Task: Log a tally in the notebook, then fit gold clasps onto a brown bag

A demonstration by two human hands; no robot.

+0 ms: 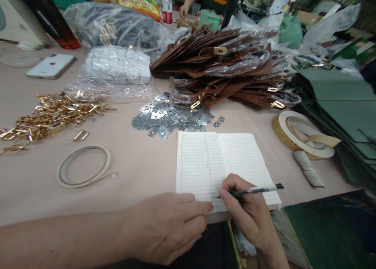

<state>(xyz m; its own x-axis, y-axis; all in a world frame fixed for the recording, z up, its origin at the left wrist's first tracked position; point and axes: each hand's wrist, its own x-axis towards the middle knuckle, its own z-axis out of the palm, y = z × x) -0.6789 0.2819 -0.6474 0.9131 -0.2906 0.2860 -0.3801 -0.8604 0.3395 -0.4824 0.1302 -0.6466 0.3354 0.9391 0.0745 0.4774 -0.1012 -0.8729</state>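
Note:
An open lined notebook (pixel 241 155) lies at the table's front edge, with handwriting in columns on its left page. My right hand (pixel 249 210) is closed around a pen (pixel 252 190), whose tip meets the lower part of the left page. Beside it, my left hand (pixel 167 226) grips the notebook's lower left edge. Its index finger stretches over the page towards the pen tip, while the other fingers curl below the edge. A small dark item shows by those curled fingers, too little of it to name.
Behind the notebook are flat metal plates (pixel 170 116) and stacked brown leather pieces (pixel 217 65). Gold hardware (pixel 53 116), a tape roll (pixel 63 171) and a phone (pixel 50 65) lie left. Right are another tape roll (pixel 282 134) and green pieces (pixel 337 92). A co-worker's hand (pixel 184 11) appears behind.

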